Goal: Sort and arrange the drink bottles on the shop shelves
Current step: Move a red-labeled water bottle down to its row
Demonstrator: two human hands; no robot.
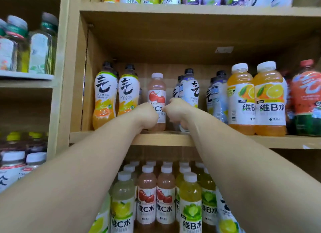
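Note:
On the middle shelf point(173, 139) a pink cherry drink bottle point(157, 88) with a white cap stands alone between two groups of bottles. My left hand point(147, 115) is curled against its lower left side and seems to grip it. My right hand point(177, 111) is curled just right of it, round the lower part of a white-and-blue labelled bottle point(190, 87) whose base shows under the hand. The fingers of both hands are hidden behind the knuckles. Two orange bottles with white labels point(106, 97) stand at the left.
Two orange-juice bottles point(267, 100) and a red-labelled bottle point(307, 97) fill the shelf's right end. The lower shelf holds several rows of pink point(147, 194), yellow and green bottles. More bottles stand on the top shelf point(191, 7) and in the left unit point(41, 47).

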